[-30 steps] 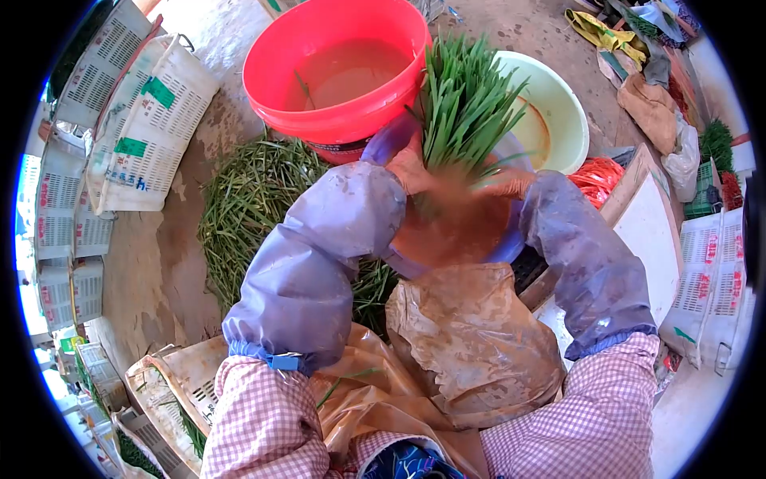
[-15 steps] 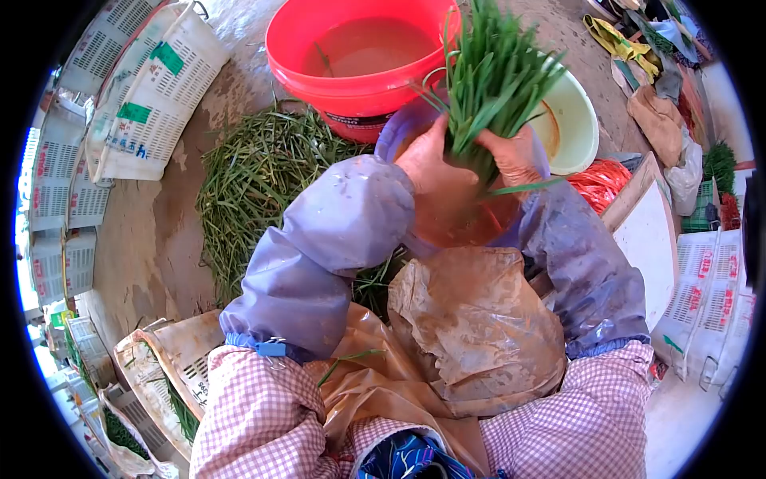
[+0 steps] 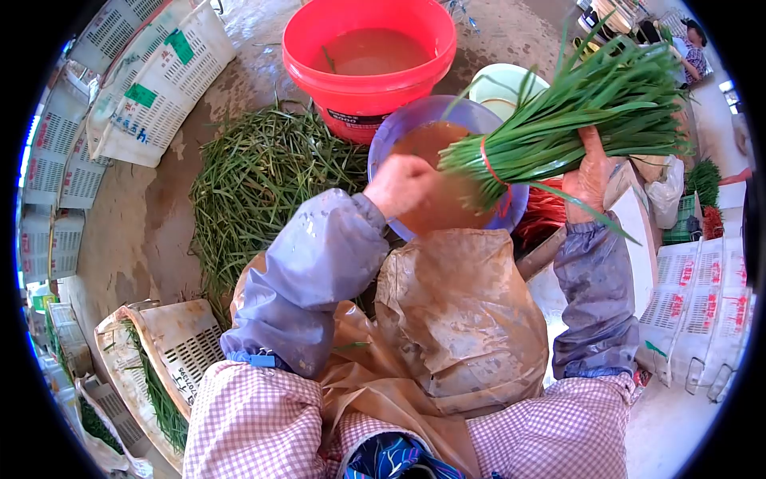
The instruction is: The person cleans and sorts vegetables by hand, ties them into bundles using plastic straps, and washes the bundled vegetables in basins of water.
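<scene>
A thick bunch of long green leaves [image 3: 574,128], bound with a red band [image 3: 490,160] near its cut end, lies on its side in the air at the right. My right hand [image 3: 589,176] grips it from below, thumb over the leaves. My left hand [image 3: 399,188] is curled near the bunch's cut end, partly smeared by motion; whether it holds anything is unclear. Beneath both is a purple basin [image 3: 381,144] of brown water. A brown plastic sheet [image 3: 467,319] covers my lap.
Beyond the basin stand a red bucket [image 3: 351,84] of murky water and a pale green bowl [image 3: 511,76]. Loose leaves [image 3: 267,184] are heaped at left. White crates [image 3: 171,88] line the left; red strips [image 3: 542,211] lie right of the basin. A person [image 3: 694,52] is far right.
The bunch has gone from upright between both hands to sideways at the right, in my right hand alone. My left hand has let go of the leaves and moved down and left.
</scene>
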`<state>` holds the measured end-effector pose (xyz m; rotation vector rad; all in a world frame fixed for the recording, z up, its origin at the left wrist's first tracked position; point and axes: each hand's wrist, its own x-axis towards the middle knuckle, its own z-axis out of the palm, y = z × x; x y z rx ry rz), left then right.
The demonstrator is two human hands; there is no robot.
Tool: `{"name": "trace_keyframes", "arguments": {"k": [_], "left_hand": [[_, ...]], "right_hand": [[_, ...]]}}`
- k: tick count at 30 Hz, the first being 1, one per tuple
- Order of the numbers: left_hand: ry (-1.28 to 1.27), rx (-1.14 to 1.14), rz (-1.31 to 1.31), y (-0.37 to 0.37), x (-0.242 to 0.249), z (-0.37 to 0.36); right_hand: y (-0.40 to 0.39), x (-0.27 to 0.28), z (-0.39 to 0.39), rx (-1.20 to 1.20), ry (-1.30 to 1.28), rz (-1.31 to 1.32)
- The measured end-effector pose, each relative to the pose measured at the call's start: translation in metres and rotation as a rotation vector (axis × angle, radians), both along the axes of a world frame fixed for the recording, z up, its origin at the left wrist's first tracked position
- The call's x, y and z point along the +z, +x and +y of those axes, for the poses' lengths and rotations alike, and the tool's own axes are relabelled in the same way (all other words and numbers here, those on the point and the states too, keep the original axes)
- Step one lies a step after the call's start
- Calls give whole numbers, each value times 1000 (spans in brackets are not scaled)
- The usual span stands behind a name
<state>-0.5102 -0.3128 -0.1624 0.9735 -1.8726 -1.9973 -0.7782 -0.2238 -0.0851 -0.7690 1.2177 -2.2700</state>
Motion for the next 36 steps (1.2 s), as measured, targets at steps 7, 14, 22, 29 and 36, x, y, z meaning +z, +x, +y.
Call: {"name": "trace_keyframes", "arguments": {"k": [7, 14, 22, 29, 36], "left_hand": [[171, -180, 253, -43, 24, 65], [690, 283, 814, -92, 3, 97], [43, 652, 790, -47, -3, 79], [-392, 575, 514, 21, -9, 23], [-436, 164, 230, 21, -9, -10]], "right_hand": [[11, 8, 9, -93, -20, -241], [28, -11, 47, -75, 114, 150], [60, -62, 38, 389, 23, -765], [70, -84, 49, 940, 709, -649], [-4, -48, 49, 582, 1153, -82]]}}
